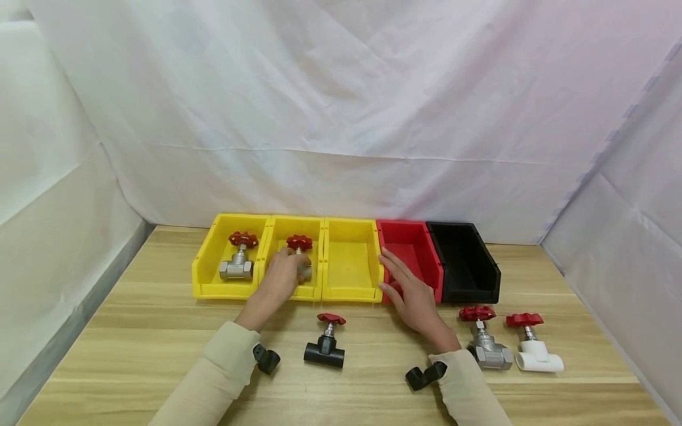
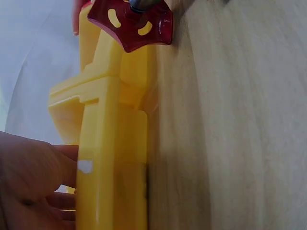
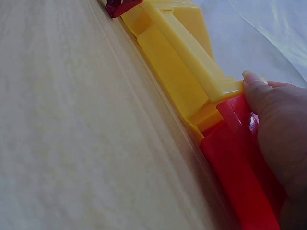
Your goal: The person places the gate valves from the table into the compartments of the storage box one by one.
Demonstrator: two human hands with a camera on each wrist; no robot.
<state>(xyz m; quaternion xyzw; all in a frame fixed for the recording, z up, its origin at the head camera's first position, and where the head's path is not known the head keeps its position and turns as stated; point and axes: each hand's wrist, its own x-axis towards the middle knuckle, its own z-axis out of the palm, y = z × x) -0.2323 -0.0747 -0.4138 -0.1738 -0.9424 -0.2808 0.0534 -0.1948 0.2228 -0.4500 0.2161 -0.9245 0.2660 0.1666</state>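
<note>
My left hand (image 1: 279, 276) reaches into the second yellow bin (image 1: 292, 225) from the left. Its fingers curl at the stem and body of a metal valve (image 1: 305, 273) with a red handwheel; the bin's front wall hides the fingertips in the left wrist view. My right hand (image 1: 412, 294) lies over the red bin (image 1: 403, 234), fingers stretched out. Its fingertips touch the right wall of the third yellow bin (image 1: 348, 260), and in the right wrist view the thumb (image 3: 256, 91) rests at that yellow bin's corner. A black valve (image 1: 325, 349) with a red handwheel stands on the table between my forearms.
In the first yellow bin (image 1: 202, 278) stands another metal valve (image 1: 237, 266). A black bin (image 1: 487, 290) ends the row at right. On the table (image 1: 373, 396), right of my right forearm, are a metal valve (image 1: 487, 349) and a white valve (image 1: 538, 355). White cloth (image 1: 341, 106) hangs behind.
</note>
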